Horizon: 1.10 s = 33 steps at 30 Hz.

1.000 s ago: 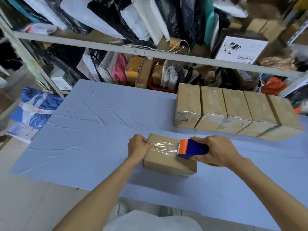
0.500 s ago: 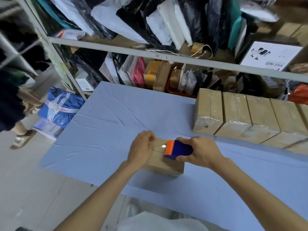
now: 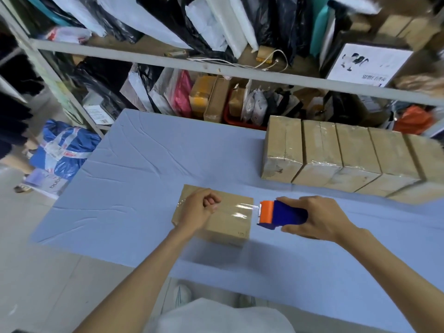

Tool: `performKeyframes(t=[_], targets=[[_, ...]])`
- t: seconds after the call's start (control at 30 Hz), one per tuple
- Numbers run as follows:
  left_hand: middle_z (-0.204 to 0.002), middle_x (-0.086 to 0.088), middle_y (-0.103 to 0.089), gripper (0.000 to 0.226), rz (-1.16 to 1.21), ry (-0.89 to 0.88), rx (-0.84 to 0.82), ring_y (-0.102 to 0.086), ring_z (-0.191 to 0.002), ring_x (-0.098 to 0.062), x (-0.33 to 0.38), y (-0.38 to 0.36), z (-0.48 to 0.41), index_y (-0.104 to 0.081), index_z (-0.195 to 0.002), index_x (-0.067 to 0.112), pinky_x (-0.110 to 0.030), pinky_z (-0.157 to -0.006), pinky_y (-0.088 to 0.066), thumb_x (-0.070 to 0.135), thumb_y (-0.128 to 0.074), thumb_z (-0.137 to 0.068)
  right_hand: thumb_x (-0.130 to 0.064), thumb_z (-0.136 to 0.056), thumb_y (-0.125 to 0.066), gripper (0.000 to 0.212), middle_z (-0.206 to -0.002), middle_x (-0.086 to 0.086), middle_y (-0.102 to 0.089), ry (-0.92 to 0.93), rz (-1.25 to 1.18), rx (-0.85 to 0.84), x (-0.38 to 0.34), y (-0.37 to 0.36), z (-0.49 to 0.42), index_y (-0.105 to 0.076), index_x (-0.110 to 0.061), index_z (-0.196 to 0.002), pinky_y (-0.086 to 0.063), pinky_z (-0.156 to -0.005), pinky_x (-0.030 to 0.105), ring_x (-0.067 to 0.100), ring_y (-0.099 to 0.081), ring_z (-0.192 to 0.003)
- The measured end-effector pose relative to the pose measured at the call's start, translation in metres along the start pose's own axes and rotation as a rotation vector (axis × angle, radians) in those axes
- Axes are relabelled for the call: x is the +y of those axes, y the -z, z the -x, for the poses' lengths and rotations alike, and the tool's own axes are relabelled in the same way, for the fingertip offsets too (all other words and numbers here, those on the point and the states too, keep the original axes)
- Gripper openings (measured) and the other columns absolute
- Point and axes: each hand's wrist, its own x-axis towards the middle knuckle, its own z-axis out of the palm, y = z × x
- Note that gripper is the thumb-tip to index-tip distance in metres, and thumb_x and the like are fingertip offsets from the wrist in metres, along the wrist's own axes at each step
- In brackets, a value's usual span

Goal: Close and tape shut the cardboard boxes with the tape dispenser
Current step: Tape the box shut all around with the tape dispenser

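Cardboard box (image 3: pixel 231 223): flaps closed, lying flat on the tabletop (image 3: pixel 144 169) close to its near edge, roughly midway along it. Blue cloth covers the tabletop, creased.

Left hand (image 3: pixel 198 210): on top of the box, toward its left end. Fingers curled in to a loose fist; nothing visibly held inside it.

Right hand (image 3: pixel 320 218): wrapped round the blue body of the tape dispenser (image 3: pixel 282 215), thumb on the near side. Dispenser's orange front end sits just off the box's right end, above the cloth.

Clear tape (image 3: pixel 243 207): shiny strip across the box top, running to the dispenser's front.

Row of taped boxes (image 3: pixel 336 152): side by side, touching, along the far right edge of the tabletop, well apart from the single box.

Beyond the far edge: metal shelving (image 3: pixel 216 71) crammed with bags and parcels. Blue bag (image 3: pixel 64 150) on the floor off the left edge.
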Motion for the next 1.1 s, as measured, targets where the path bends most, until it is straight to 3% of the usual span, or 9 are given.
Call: performKeyframes(t=[0.13,0.37,0.43,0.6,0.83,0.97,1.03,1.1], targets=[[-0.072,0.007,-0.056,0.03,0.005,0.002,0.005,-0.044,-0.058,-0.001,-0.002,0.001,-0.002,-0.069,-0.08,0.015,-0.005,-0.062,-0.04,-0.014,-0.066,-0.074,-0.07,-0.073,-0.061,0.076,-0.094,-0.012,-0.062,-0.033,0.016,-0.009,0.016,0.0,0.015,-0.035,-0.049,-0.141,-0.037,-0.063,0.022,0.009,-0.055,-0.085],[-0.077,0.002,-0.056,0.022,-0.022,-0.021,0.015,-0.046,-0.065,-0.007,-0.002,-0.003,0.0,-0.069,-0.084,0.011,-0.008,-0.064,-0.04,-0.009,-0.068,-0.077,-0.063,-0.076,-0.063,0.072,-0.111,-0.007,-0.067,-0.006,0.115,-0.067,-0.011,-0.012,-0.005,-0.042,-0.038,-0.14,-0.044,-0.07,0.026,0.017,-0.06,-0.101],[-0.078,0.002,-0.057,0.021,-0.018,-0.02,0.014,-0.046,-0.065,-0.004,-0.003,-0.003,0.002,-0.069,-0.084,0.011,-0.007,-0.065,-0.04,-0.009,-0.067,-0.077,-0.06,-0.075,-0.064,0.065,-0.107,-0.007,-0.068,0.005,0.133,-0.084,-0.024,-0.016,-0.015,-0.048,-0.036,-0.133,-0.046,-0.069,0.027,0.018,-0.061,-0.097],[-0.081,0.006,-0.056,0.022,-0.043,-0.035,0.023,-0.05,-0.067,0.002,-0.002,-0.003,0.008,-0.068,-0.087,0.013,-0.01,-0.068,-0.041,-0.007,-0.066,-0.078,-0.057,-0.07,-0.067,0.053,-0.094,-0.005,-0.068,-0.013,0.194,-0.086,-0.046,-0.017,-0.036,-0.06,-0.032,-0.116,-0.036,-0.061,0.027,0.02,-0.061,-0.084],[-0.083,0.001,-0.056,0.019,-0.061,-0.068,0.004,-0.048,-0.067,0.0,-0.002,0.001,0.006,-0.068,-0.09,0.012,-0.014,-0.07,-0.043,-0.004,-0.067,-0.08,-0.051,-0.066,-0.073,0.048,-0.089,-0.001,-0.067,-0.015,0.215,-0.054,-0.052,-0.013,-0.046,-0.063,-0.025,-0.106,-0.037,-0.059,0.027,0.021,-0.063,-0.079],[-0.085,0.0,-0.058,0.018,-0.055,-0.055,-0.001,-0.05,-0.069,-0.002,-0.002,0.003,0.009,-0.07,-0.091,0.01,-0.006,-0.069,-0.041,-0.004,-0.068,-0.079,-0.034,-0.068,-0.071,0.032,-0.078,0.0,-0.059,-0.084,0.275,-0.127,-0.061,-0.028,-0.043,-0.061,-0.018,-0.094,-0.026,-0.05,0.024,0.021,-0.051,-0.064],[-0.086,-0.001,-0.058,0.018,-0.043,-0.053,0.016,-0.05,-0.07,-0.004,-0.003,0.003,0.013,-0.07,-0.09,0.009,-0.006,-0.069,-0.041,-0.005,-0.069,-0.079,-0.03,-0.072,-0.067,0.027,-0.084,0.002,-0.064,-0.13,0.214,-0.149,-0.07,-0.054,-0.037,-0.062,-0.017,-0.095,-0.026,-0.051,0.025,0.022,-0.049,-0.063],[-0.086,-0.002,-0.058,0.017,-0.037,-0.054,0.028,-0.05,-0.071,-0.006,-0.004,0.001,0.015,-0.069,-0.091,0.009,-0.006,-0.069,-0.041,-0.004,-0.068,-0.08,-0.033,-0.077,-0.064,0.034,-0.091,0.004,-0.064,-0.186,0.175,-0.099,-0.073,-0.074,-0.028,-0.058,-0.019,-0.108,-0.028,-0.054,0.026,0.024,-0.054,-0.069]])
